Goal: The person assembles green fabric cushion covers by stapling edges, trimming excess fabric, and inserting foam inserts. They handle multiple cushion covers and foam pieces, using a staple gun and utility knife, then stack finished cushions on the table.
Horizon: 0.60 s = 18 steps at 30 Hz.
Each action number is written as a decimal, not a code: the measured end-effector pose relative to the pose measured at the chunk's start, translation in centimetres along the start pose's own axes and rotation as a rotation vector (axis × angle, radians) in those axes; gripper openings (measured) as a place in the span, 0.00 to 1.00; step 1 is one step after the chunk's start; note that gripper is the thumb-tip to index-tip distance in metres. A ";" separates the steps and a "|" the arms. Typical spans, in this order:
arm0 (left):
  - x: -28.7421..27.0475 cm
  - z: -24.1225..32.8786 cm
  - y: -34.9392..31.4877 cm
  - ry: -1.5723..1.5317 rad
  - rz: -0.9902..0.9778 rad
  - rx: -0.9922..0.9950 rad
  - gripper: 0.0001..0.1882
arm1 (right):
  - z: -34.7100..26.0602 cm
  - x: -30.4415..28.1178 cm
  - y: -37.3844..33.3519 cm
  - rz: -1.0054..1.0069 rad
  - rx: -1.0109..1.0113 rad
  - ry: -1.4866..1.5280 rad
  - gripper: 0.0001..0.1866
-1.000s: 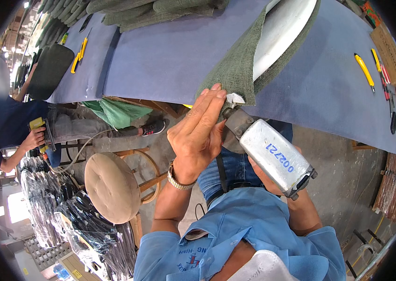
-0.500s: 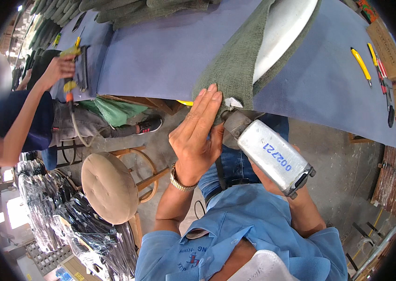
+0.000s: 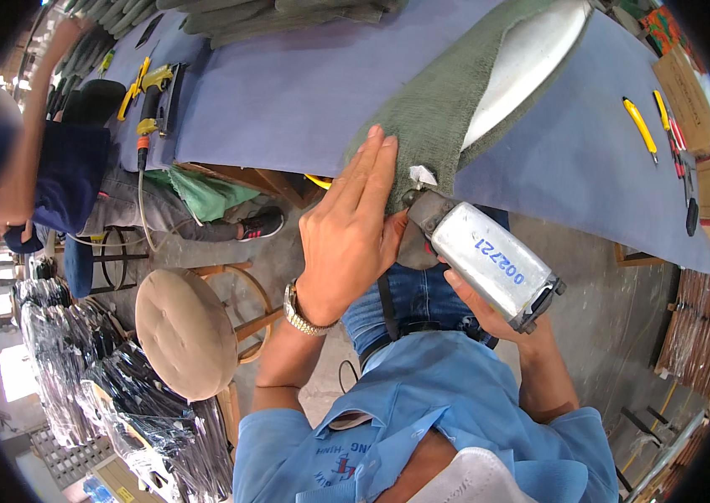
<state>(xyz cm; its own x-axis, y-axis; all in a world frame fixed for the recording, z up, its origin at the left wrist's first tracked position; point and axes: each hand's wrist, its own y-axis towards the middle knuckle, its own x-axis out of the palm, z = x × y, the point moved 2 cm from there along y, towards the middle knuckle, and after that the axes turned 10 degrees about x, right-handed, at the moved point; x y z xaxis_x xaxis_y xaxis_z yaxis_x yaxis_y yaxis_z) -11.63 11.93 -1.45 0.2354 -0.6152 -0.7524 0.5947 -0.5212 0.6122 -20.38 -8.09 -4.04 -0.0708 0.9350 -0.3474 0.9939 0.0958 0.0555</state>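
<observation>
A curved panel with a white inner face point(image 3: 518, 84) lies at the table's near edge, partly wrapped in dark green fabric point(image 3: 430, 105). My left hand point(image 3: 342, 226) rests on the fabric's near end, fingers stretched out and lying together, thumb toward the tool. In my right hand point(image 3: 481, 306) is a pneumatic staple gun point(image 3: 493, 256) with a silver body; its grip is mostly hidden beneath the body. The gun's dark nose is at the fabric's near end, close to my left thumb. Beside the nose is a small whitish scrap point(image 3: 422, 175).
Yellow cutters point(image 3: 640, 126) and other hand tools lie at the table's right. On the left sit a yellow air stapler point(image 3: 153, 101) and yellow-handled pliers point(image 3: 133, 90), near a co-worker point(image 3: 61, 172). Green padded pieces point(image 3: 288, 21) are stacked behind. A round beige stool point(image 3: 185, 334) stands left of me.
The co-worker has let go of the yellow air stapler and raised the arm. My hands, the staple gun and the panel stay nearly in place; the view shifts slightly.
</observation>
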 end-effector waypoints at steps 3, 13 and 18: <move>0.1 -0.7 0.0 0.059 0.008 0.092 0.41 | -1.4 0.0 0.6 0.018 -0.050 0.005 0.28; -0.5 -2.2 0.9 -0.005 0.096 0.103 0.36 | -2.5 1.2 3.1 0.088 -0.176 0.139 0.38; -0.3 -2.1 1.2 -0.028 0.120 0.107 0.34 | -1.7 1.5 3.4 0.136 -0.236 0.206 0.37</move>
<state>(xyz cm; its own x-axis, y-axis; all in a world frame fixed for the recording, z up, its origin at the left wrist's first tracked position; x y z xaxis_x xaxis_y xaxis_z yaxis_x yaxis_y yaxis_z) -9.37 12.80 -1.01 0.2778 -0.6923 -0.6660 0.4781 -0.5016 0.7209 -17.29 -5.76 -2.80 0.0216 0.9917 -0.1265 0.9500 0.0191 0.3118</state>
